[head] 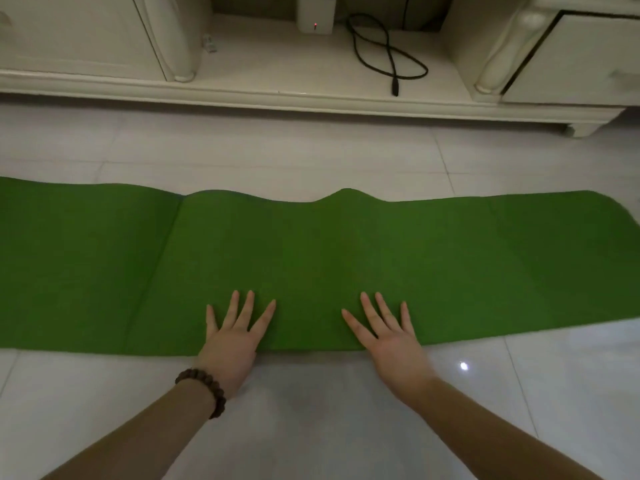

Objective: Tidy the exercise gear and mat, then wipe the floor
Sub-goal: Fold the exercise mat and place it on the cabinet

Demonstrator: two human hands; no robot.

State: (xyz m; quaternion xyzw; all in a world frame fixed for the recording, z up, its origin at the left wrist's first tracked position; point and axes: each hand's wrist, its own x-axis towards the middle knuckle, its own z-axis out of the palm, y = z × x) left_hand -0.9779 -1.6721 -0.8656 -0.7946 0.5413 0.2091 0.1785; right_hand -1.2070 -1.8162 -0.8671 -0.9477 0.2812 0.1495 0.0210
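Observation:
A long green exercise mat [311,244] lies across the white tiled floor [311,403] from left to right. Its far edge bulges up in two small humps near the middle, and fold creases cross it. My left hand [232,337] lies flat on the mat's near edge with fingers spread; a brown bead bracelet circles that wrist. My right hand [388,334] rests flat beside it on the same edge, fingers also apart. Neither hand grips anything.
A low cream cabinet [311,98] runs along the far side of the floor, just beyond the mat. On its shelf stand a small white box [316,13] with a red light and a looped black cable [384,50].

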